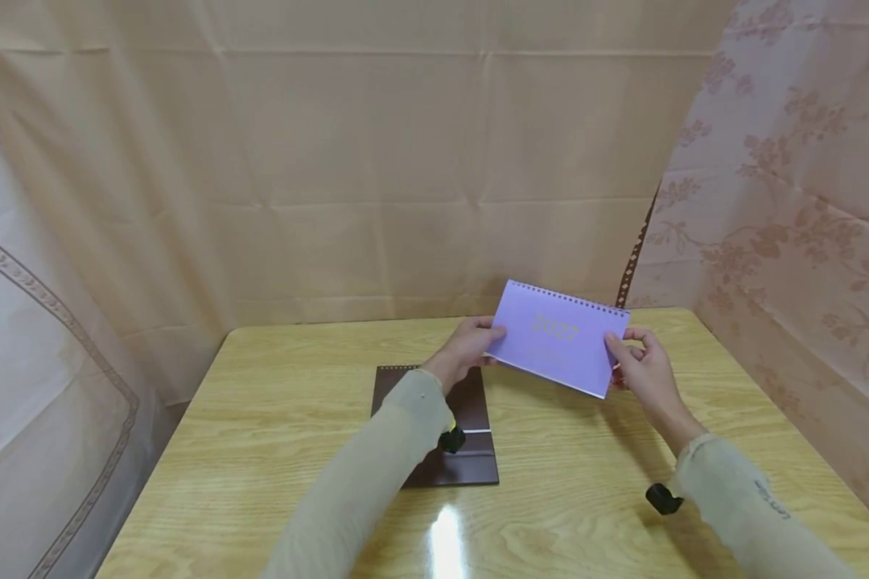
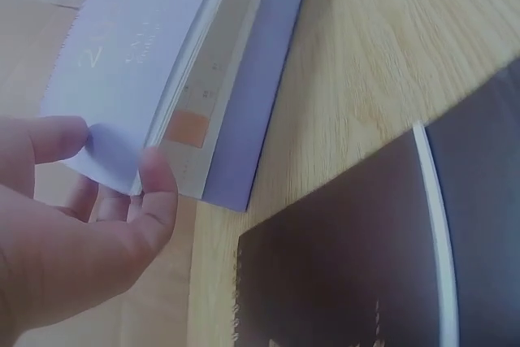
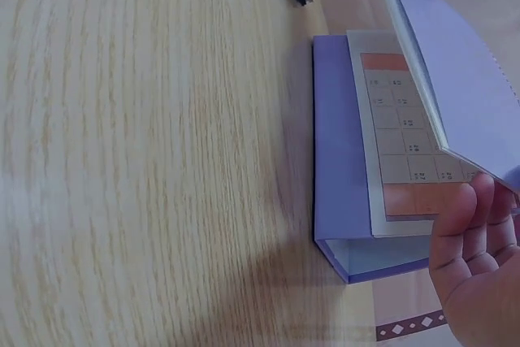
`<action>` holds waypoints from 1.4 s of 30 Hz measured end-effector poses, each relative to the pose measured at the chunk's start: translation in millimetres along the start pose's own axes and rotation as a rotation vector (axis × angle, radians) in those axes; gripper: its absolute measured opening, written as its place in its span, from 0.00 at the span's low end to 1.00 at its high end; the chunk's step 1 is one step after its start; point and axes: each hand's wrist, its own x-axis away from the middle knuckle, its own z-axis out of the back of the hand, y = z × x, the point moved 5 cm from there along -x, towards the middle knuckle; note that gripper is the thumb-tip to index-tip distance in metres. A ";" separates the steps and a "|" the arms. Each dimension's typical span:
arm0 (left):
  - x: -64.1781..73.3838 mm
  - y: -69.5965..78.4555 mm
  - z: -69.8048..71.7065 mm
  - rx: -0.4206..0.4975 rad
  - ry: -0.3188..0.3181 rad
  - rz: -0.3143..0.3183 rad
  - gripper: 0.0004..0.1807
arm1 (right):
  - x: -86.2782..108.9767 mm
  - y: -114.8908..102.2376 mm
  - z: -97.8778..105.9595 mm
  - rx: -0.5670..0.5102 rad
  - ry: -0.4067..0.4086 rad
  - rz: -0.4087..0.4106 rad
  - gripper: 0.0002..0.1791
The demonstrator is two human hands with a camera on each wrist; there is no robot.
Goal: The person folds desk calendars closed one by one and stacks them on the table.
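A purple spiral-bound desk calendar (image 1: 556,358) marked 2027 stands tilted at the back right of the table. My left hand (image 1: 469,347) pinches the left edge of its cover and the pages behind it, thumb in front. At the opposite edge, my right hand (image 1: 648,371) grips the same bundle, thumb on the cover. Both wrist views show this bundle lifted away from a printed month page (image 3: 406,132) with orange bands. Below that page, the calendar's folded purple base (image 3: 340,152) rests on the wood; in the head view the raised cover hides it.
A dark brown spiral-bound calendar (image 1: 471,402) with a white strip across it lies left of the purple one, partly under my left forearm. Behind the wooden table (image 1: 282,402) hangs a beige cloth (image 1: 355,161). Floral cloth (image 1: 804,201) lines the right side.
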 end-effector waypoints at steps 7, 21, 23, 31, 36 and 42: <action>0.4 0.9 2.8 -0.126 0.044 0.006 0.16 | -0.4 2.7 0.7 0.005 -0.010 -0.043 0.18; 4.0 -1.0 4.6 -0.191 0.019 -0.011 0.17 | 0.2 7.2 0.9 0.004 -0.018 -0.066 0.18; 4.9 -0.6 4.4 -0.199 0.014 -0.010 0.18 | -0.1 8.0 1.2 0.011 -0.016 -0.067 0.18; 7.8 -0.6 3.7 -0.209 -0.004 -0.006 0.21 | -1.6 10.9 1.2 0.028 -0.013 -0.090 0.18; 6.3 -1.6 2.5 -0.224 0.000 -0.013 0.22 | 0.5 9.6 0.8 0.025 -0.012 -0.089 0.17; 4.3 -3.4 1.9 -0.251 0.004 -0.016 0.24 | -0.3 11.8 -0.1 0.035 -0.003 -0.051 0.17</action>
